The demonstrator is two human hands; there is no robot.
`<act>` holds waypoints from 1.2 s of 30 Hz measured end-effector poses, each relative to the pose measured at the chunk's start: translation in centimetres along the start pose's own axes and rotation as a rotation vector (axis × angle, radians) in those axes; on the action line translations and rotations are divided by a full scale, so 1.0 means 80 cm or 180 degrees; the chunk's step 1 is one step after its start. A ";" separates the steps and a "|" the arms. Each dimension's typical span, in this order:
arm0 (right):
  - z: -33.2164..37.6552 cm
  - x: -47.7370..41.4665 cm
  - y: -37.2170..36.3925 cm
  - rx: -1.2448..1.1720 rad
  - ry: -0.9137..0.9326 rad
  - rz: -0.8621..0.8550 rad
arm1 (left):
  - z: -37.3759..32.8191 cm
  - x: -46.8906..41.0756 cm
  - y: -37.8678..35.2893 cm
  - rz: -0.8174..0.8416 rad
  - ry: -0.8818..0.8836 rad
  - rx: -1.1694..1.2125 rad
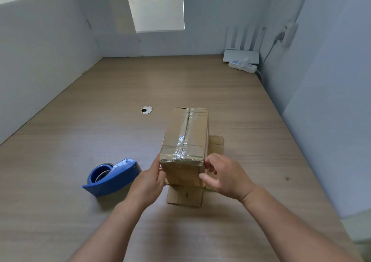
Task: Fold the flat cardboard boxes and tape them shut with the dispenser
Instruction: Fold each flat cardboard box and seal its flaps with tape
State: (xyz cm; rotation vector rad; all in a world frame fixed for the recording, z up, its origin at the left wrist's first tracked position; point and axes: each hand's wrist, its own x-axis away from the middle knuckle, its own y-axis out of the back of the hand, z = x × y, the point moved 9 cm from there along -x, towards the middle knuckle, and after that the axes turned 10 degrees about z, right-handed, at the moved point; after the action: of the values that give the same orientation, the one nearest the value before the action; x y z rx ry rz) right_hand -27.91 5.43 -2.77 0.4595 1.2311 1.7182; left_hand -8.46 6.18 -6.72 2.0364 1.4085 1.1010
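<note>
Both hands hold a taped box on a wooden surface (200, 85).

The cardboard box (186, 135) stands at the middle of the surface. Clear tape (181, 141) seals its top seam, so nothing inside shows. The bottom flaps are splayed flat, and the near flap (185, 196) bears a small printed mark like an "8". A blue tape dispenser (112, 176) with a roll in it lies at 8 o'clock from the box. The left hand (148, 183) grips the box's near left edge and the right hand (226, 175) pinches its near right corner. A cable hole (146, 110) sits at 11 o'clock.
</note>
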 end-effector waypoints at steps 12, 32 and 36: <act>-0.008 -0.006 0.007 0.0202 0.0045 -0.0227 | 0.004 0.003 0.016 -0.0295 -0.0060 0.0004; -0.006 -0.015 0.012 0.0470 -0.0549 -0.0279 | -0.020 -0.015 0.025 -0.0880 -0.0172 -0.0694; -0.028 -0.016 0.011 0.0416 -0.1130 0.0231 | -0.010 -0.014 0.016 -0.0442 0.0049 -0.0468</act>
State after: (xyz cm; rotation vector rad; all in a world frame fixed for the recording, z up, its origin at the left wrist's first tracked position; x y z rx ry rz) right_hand -29.36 3.07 -2.69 0.8570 1.0802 1.5380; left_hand -8.57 4.62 -5.73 1.8036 1.4096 1.1280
